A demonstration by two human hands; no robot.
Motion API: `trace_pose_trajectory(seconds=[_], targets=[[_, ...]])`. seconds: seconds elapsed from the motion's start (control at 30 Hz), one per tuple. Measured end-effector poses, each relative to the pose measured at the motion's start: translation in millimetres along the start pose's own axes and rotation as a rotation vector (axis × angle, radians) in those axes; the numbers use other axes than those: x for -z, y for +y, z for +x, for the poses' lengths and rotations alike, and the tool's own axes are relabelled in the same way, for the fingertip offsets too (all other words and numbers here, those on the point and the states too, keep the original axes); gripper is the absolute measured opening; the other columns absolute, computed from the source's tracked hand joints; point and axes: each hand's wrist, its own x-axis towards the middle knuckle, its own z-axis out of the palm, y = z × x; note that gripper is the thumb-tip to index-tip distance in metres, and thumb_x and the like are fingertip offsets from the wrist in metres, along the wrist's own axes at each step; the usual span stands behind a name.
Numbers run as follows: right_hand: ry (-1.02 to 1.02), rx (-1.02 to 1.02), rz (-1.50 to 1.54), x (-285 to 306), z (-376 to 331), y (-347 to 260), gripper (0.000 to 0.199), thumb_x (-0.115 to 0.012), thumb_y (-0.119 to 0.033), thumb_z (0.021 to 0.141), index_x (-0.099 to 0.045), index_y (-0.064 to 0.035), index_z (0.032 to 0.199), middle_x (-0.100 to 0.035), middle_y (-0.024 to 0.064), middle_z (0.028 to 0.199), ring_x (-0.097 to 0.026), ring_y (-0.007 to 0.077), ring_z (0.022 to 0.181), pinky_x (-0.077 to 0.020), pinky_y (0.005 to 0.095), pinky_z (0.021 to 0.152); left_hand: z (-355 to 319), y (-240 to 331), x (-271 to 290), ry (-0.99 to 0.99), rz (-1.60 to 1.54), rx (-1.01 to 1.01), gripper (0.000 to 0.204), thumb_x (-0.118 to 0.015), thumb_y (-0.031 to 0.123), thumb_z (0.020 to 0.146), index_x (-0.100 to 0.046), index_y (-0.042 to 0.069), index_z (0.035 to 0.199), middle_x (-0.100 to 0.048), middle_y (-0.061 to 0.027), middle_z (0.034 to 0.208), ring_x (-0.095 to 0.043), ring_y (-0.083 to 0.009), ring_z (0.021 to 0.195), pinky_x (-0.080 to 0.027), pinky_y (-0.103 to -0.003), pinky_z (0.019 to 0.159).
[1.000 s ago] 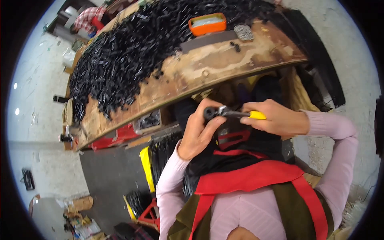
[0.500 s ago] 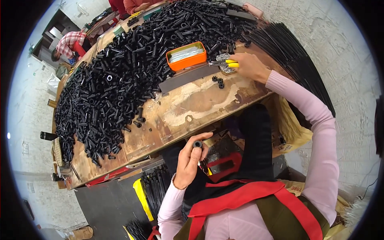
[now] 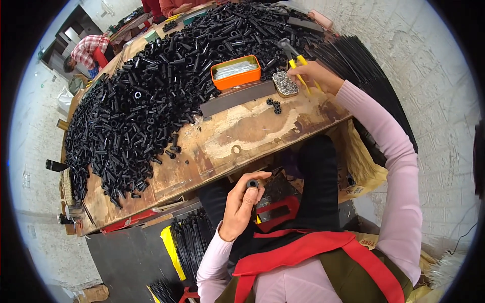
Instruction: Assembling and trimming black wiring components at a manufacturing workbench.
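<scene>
My left hand [image 3: 238,206] is raised below the near edge of the workbench, its fingers and thumb closed around a short black tube [image 3: 252,184] whose open end faces up. Over the bench, my right hand [image 3: 326,77] holds pliers [image 3: 299,60] with yellow handles, the metal jaws pointing away toward the pile. Its fingertips are at the right side of a small tin [image 3: 289,95] full of tiny metal pieces; whether they pinch one is too small to tell. Several black ring-shaped parts [image 3: 276,106] sit just nearer than the tin.
A big heap of black tubular parts [image 3: 131,116] covers the bench [image 3: 237,136]. An orange box [image 3: 237,81] of thin pale strips stands beside a flat dark bar [image 3: 237,100]. Long black rods [image 3: 371,76] lie at right. A person in a checked shirt [image 3: 88,48] bends at far left.
My right hand has turned the pliers, so their jaws swing up and away from the tin, and its fingers have come to the tin's edge. My left hand keeps the black tube.
</scene>
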Motion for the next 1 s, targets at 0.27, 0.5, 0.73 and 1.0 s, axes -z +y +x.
trace_pose_trajectory(seconds=[0.27, 0.5, 0.73, 1.0], targets=[[-0.211, 0.132, 0.511, -59, -85, -11, 0.012, -0.065, -0.015, 0.090, -0.062, -0.0049, 0.085, -0.064, 0.0051, 0.078, -0.061, 0.0113, 0.068, -0.0506, 0.0215, 0.061, -79, 40, -24, 0.013, -0.013, -0.034, 0.040, -0.047, 0.031, 0.103, -0.054, -0.001, 0.126, -0.046, 0.0019, 0.077, -0.037, -0.0065, 0.068, -0.031, -0.022, 0.060], [-0.257, 0.173, 0.421, -183, -262, 0, 0.015, -0.063, -0.012, 0.091, -0.058, -0.0039, 0.102, -0.058, 0.0026, 0.082, -0.057, 0.0110, 0.072, -0.0457, 0.0231, 0.063, -132, 54, -29, 0.177, -0.046, -0.164, 0.062, -0.039, 0.044, 0.104, -0.040, -0.005, 0.141, -0.046, 0.0004, 0.081, -0.037, -0.0079, 0.070, -0.030, -0.022, 0.064], [-0.192, 0.424, 0.202, -246, -354, 13, 0.016, -0.068, 0.004, 0.086, -0.058, -0.0006, 0.097, -0.064, 0.0088, 0.088, -0.065, 0.0161, 0.078, -0.0525, 0.0283, 0.071, -166, 60, -41, 0.038, -0.036, -0.196, 0.051, -0.035, 0.033, 0.107, -0.040, -0.003, 0.143, -0.042, 0.0028, 0.073, -0.035, -0.0072, 0.067, -0.031, -0.021, 0.062], [-0.202, 0.532, 0.247, -258, -373, 13, 0.013, -0.066, 0.008, 0.086, -0.057, 0.0019, 0.095, -0.064, 0.0101, 0.088, -0.065, 0.0158, 0.081, -0.0522, 0.0265, 0.072, -173, 65, -43, -0.052, -0.097, -0.203, 0.058, -0.035, 0.041, 0.106, -0.044, -0.006, 0.139, -0.054, 0.0002, 0.086, -0.039, -0.0071, 0.070, -0.036, -0.020, 0.067]])
